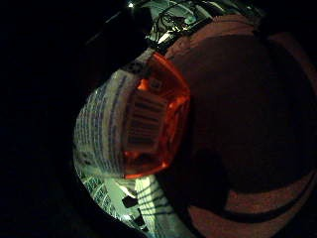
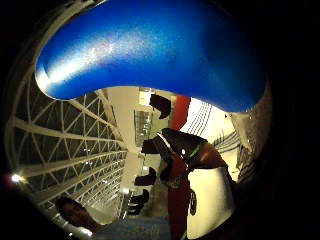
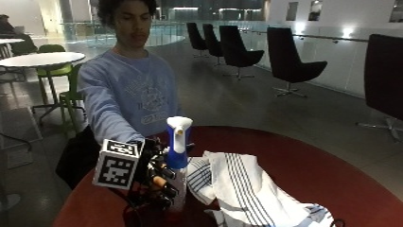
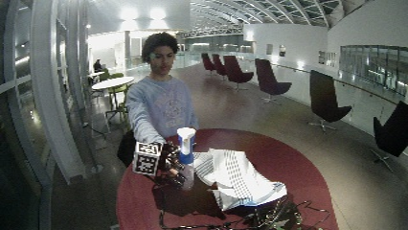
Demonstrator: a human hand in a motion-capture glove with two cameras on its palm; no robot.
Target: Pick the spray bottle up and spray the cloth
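Blue-collared spray bottle (image 3: 178, 156), white head, upright

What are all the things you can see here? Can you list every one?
spray bottle: one, white and blue top, clear body, upright on the table beside the cloth
cloth: one, white with dark stripes, crumpled on the table
table: one, round, dark red, under the bottle and cloth
black chairs: several, along the glass railing behind
white table: one, round, far back, with green chairs
cables: a dark tangle at the near edge of the red table
right hand: one, black glove, fingers curled round the bottle's body
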